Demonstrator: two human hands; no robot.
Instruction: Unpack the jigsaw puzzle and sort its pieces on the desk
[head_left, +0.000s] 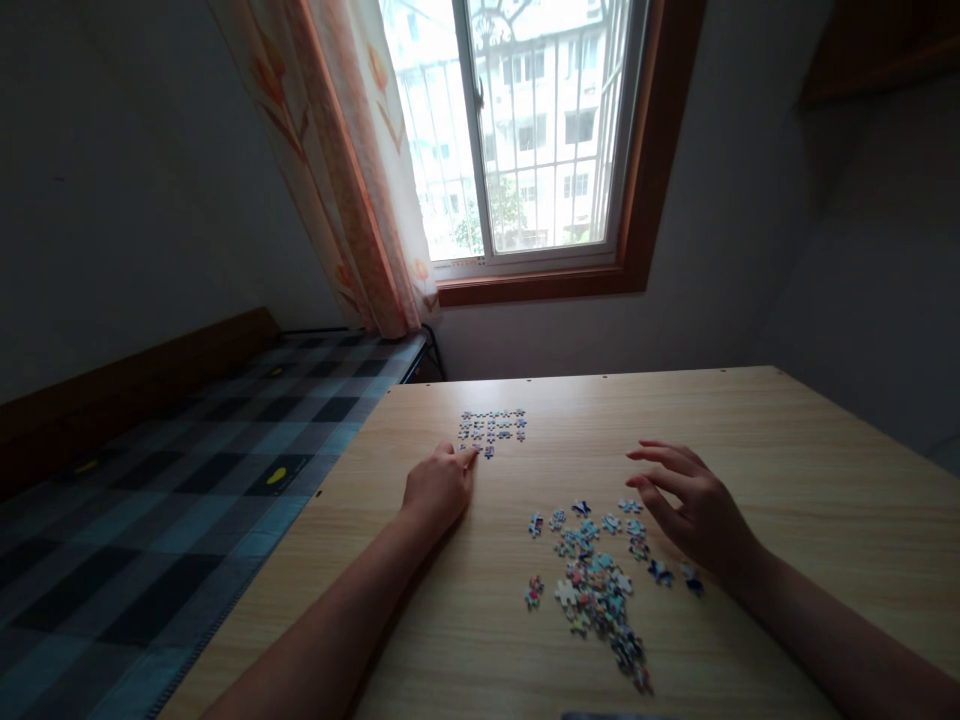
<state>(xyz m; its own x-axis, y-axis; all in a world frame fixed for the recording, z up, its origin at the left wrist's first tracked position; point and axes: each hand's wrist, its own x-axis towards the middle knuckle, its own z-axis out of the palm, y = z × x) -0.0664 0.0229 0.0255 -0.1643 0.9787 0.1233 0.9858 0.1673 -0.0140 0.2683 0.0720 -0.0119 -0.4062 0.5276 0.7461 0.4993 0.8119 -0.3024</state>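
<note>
Several jigsaw puzzle pieces (pixel 491 424) lie in neat, spaced rows toward the far left of the wooden table. My left hand (pixel 439 484) is at the nearest row, its fingers curled and their tips on a small puzzle piece (pixel 475 450). The hand partly covers the left end of that row. Closer to me spreads a loose pile of puzzle pieces (pixel 600 590), many overlapping, in light blue, white, dark blue and reddish tones. My right hand (pixel 694 508) hovers by the pile's right side, fingers apart and holding nothing. Dark blue pieces (pixel 660 572) lie just below it.
The light wooden table (pixel 810 480) reaches toward a wall with a barred window (pixel 547 140). A bed with a checked cover (pixel 225 460) stands along the table's left side. A flowered curtain (pixel 352 170) hangs beside the window. A dark object (pixel 619 716) peeks in at the bottom edge.
</note>
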